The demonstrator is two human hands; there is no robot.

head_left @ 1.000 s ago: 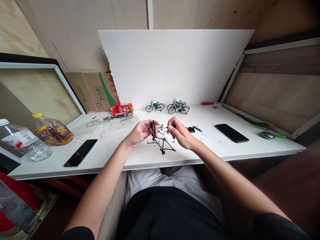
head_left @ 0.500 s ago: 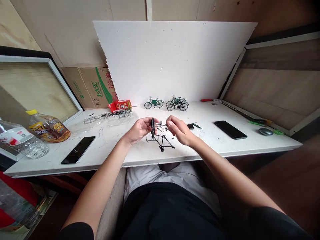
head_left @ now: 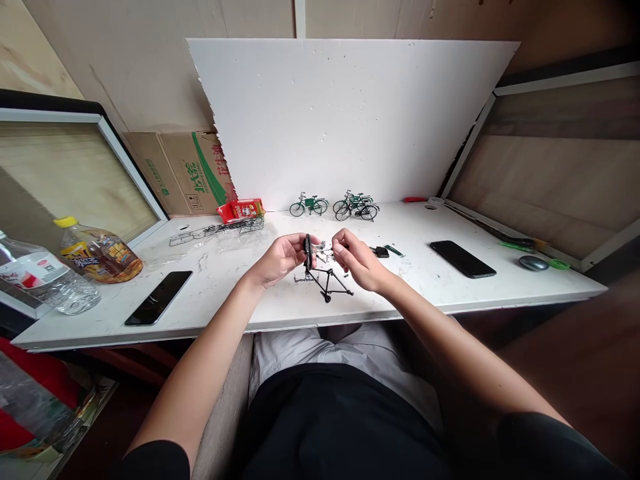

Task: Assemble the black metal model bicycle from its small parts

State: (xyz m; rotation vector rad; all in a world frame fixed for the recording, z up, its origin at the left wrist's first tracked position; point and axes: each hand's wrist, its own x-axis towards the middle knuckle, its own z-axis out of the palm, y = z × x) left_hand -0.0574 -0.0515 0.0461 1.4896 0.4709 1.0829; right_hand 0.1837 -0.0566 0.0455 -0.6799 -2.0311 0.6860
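Observation:
My left hand (head_left: pixel 286 257) pinches the small black wheel (head_left: pixel 308 252) of a miniature bicycle, which stands edge-on to me. Below it hangs the bicycle's bare black frame (head_left: pixel 328 283), apparently joined to the wheel and tilted over the table. Just to the right, my right hand (head_left: pixel 359 259) is closed with thumb and forefinger together. A thin metal rod (head_left: pixel 326 252) seems to run from its fingertips towards the wheel; the rest of it is hidden. Small metal parts (head_left: pixel 323 245) lie on the table behind, partly covered by my hands.
Finished miniature bicycles, one green (head_left: pixel 309 205) and others close together (head_left: pixel 356 206), stand by the white board (head_left: pixel 350 120). A green strip (head_left: pixel 395 250) and black piece (head_left: pixel 381 252) lie right of my hand. Phones (head_left: pixel 463 259) (head_left: pixel 159 298), bottles (head_left: pixel 103 250) and wire parts (head_left: pixel 215 230) lie around.
The view has shifted slightly. My right hand has turned a little at the fingertips, while my left hand keeps its hold on the wheel.

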